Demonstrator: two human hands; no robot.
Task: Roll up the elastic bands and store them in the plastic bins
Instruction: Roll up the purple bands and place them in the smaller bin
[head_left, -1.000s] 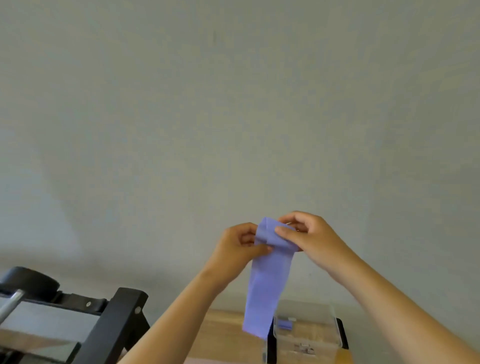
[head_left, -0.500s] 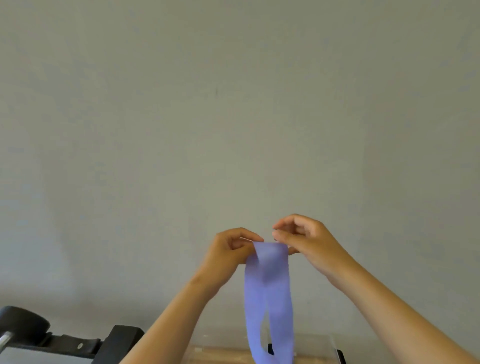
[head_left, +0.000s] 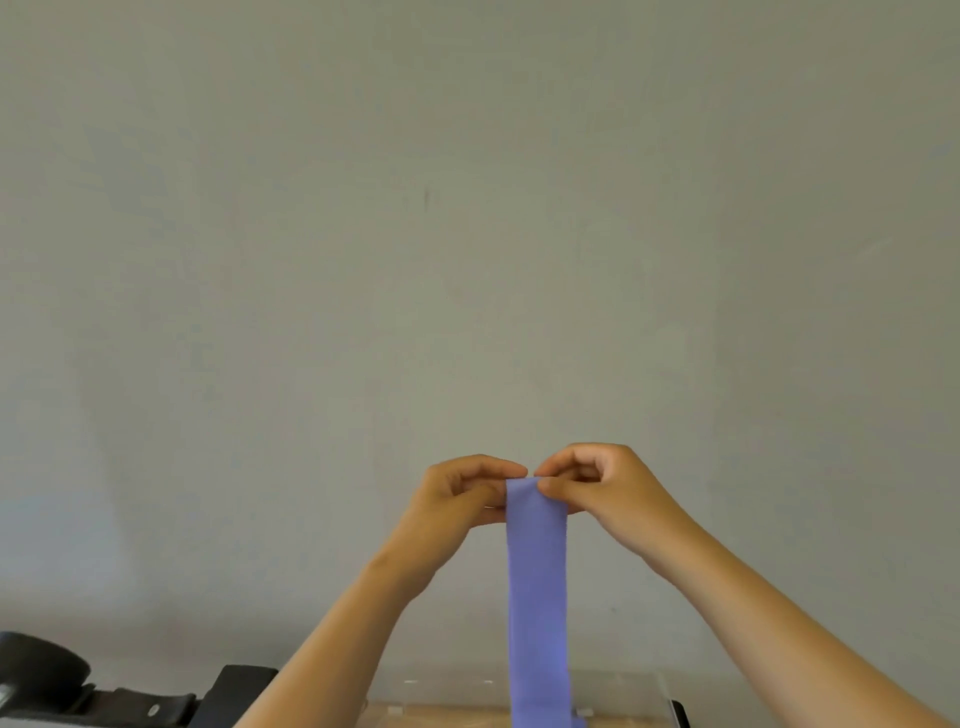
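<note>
A purple elastic band (head_left: 537, 597) hangs straight down as a flat strip in front of a plain wall. My left hand (head_left: 457, 506) pinches its top left corner and my right hand (head_left: 597, 491) pinches its top right corner, fingertips nearly touching above the band. The band's lower end runs out of the frame at the bottom. Behind it stands a clear plastic bin (head_left: 623, 693); only its upper rim and wall show.
A black metal frame with a round black part (head_left: 47, 670) sits at the lower left. A strip of wooden surface (head_left: 441, 717) shows under the bin. The grey wall (head_left: 467, 234) fills most of the view.
The view has tilted upward, so the bin and black frame sank toward the bottom edge. The folded top of the band was pulled flat, and the band now hangs as one straight strip.
</note>
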